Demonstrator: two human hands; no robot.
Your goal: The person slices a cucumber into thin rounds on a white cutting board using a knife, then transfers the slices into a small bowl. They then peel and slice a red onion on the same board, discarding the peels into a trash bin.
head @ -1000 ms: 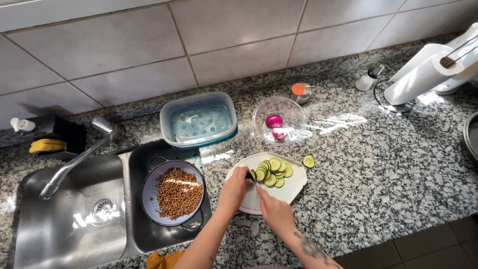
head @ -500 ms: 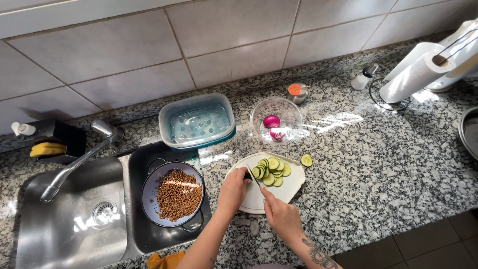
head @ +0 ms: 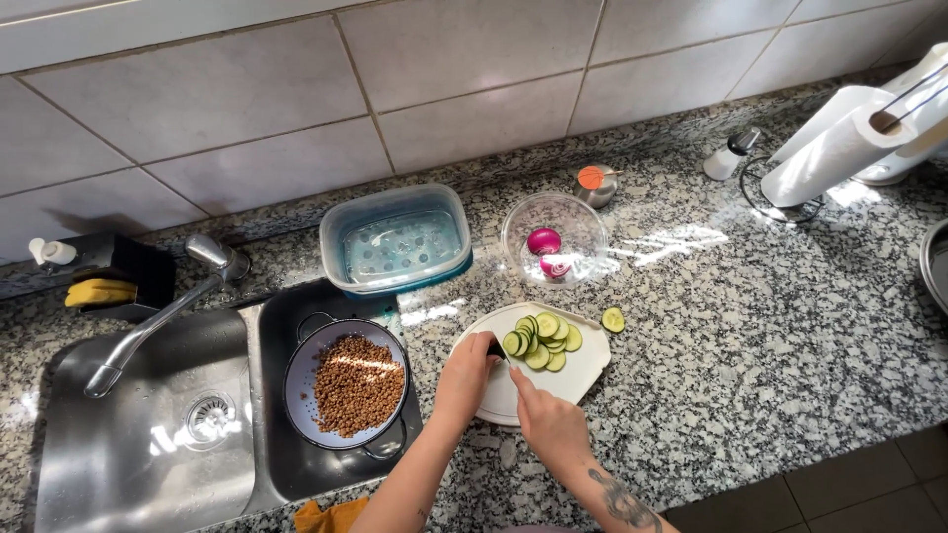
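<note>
**A:** Item one, the hands?

**B:** My left hand point(head: 464, 375) sits at the near-left edge of the white cutting board point(head: 583, 370), fingers curled down on a dark stub of cucumber point(head: 497, 346) and pinning it there. My right hand point(head: 548, 424), nearer me than the board, is closed around a knife handle; the knife point(head: 512, 373) angles up toward that stub. Most of the blade is hidden.

**B:** Item two: cucumber slices point(head: 541, 341), a heaped pile in the board's middle. One loose slice point(head: 613, 320) lies on the desk point(head: 750, 336) just off the board's right corner.

**A:** Any change from a second ago?

**B:** Very little. Both hands were at the same edge of the board and the pile looks about the same, so I judge the slicing is near its end, with only the stub left.

**A:** Around the board?

**B:** Behind it, a glass bowl point(head: 555, 240) with red onion point(head: 543, 241); behind and left, a clear tub point(head: 395, 242) with a teal base. Left of the board, a colander of lentils point(head: 348, 387) in the sink point(head: 148, 434). Far right, behind, a paper towel roll point(head: 839, 148).
</note>
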